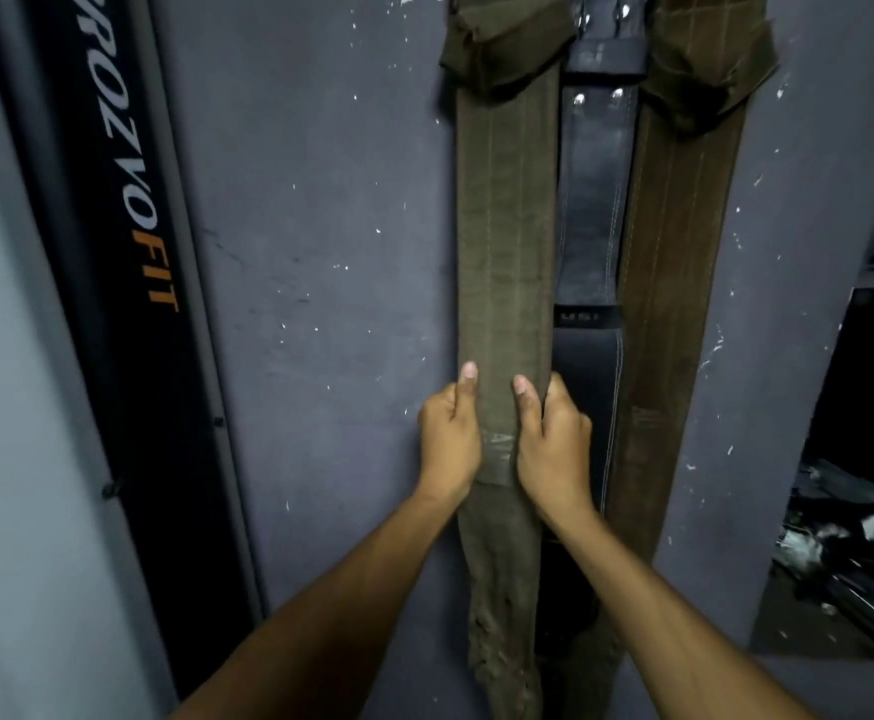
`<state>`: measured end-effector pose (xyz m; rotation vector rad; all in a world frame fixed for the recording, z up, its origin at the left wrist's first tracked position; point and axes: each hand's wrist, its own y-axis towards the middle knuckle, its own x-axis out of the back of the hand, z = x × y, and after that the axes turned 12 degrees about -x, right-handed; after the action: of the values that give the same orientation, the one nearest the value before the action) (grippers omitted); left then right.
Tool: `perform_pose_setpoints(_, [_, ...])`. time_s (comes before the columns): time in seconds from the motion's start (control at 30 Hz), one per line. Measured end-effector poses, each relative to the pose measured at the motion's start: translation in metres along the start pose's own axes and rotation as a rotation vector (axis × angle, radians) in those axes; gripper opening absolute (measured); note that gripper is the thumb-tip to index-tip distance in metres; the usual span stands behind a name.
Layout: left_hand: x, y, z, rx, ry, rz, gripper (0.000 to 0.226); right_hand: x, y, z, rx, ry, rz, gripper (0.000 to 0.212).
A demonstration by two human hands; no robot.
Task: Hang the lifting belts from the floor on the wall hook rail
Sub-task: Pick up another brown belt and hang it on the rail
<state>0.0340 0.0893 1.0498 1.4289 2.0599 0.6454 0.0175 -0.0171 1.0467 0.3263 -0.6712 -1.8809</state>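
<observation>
Overhead, a grey speckled wall [320, 226] carries three belts hung side by side, long axes vertical; a black lettered panel [128, 252] leans at left. Both hands clamp the olive belt [505, 241] at mid-length, left hand [450, 439] on its left edge, right hand [552, 449] on its right, thumbs pressed upward; black belt [593, 210] and brown belt [679, 226] hang just beside.

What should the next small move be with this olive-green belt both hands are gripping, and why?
Probably let go. The olive-green suede belt already hangs flat on the grey wall beside the black leather belt and brown suede belt. The left hand and right hand grip its edges low down.
</observation>
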Motion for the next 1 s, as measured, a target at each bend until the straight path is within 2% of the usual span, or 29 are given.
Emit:
perform_pose_setpoints(0.13, [0.013,-0.023,0.014,0.004,-0.063,0.109,0.055,0.004,-0.020,-0.011,-0.068,0.141,0.093,0.034])
perform_pose_setpoints(0.23, [0.036,-0.080,0.046,0.119,-0.102,0.219,0.057,0.007,-0.067,-0.047,-0.184,0.130,0.163,0.017])
perform_pose_setpoints(0.33, [0.042,-0.104,0.055,0.175,-0.083,0.188,0.060,0.010,-0.089,-0.057,-0.212,0.060,0.056,0.015])
perform_pose_setpoints(0.4, [0.043,-0.106,0.048,0.175,-0.110,0.206,0.058,0.011,-0.093,-0.046,-0.204,0.080,0.055,0.015])
perform_pose_setpoints(0.5, [0.061,-0.131,0.051,0.185,-0.148,0.321,0.050,0.018,-0.115,-0.050,-0.286,0.218,0.206,0.024])
perform_pose_setpoints(0.6, [0.096,-0.183,0.065,0.263,0.044,0.414,0.055,0.034,-0.159,-0.078,-0.341,0.083,0.340,0.030])
perform_pose_setpoints(0.67, [0.107,-0.209,0.070,0.300,0.155,0.431,0.060,0.041,-0.174,-0.087,-0.298,-0.020,0.309,0.021])
perform_pose_setpoints(0.77, [0.109,-0.231,0.058,0.302,0.234,0.345,0.059,0.046,-0.183,-0.075,-0.267,-0.079,0.269,0.024])
perform_pose_setpoints(0.9, [0.111,-0.258,0.036,0.355,0.204,0.377,0.048,0.078,-0.208,-0.076,-0.322,-0.128,0.437,0.017])
perform_pose_setpoints(1.0, [0.118,-0.279,0.022,0.291,0.315,0.415,0.034,0.095,-0.221,-0.084,-0.346,-0.222,0.491,0.031])
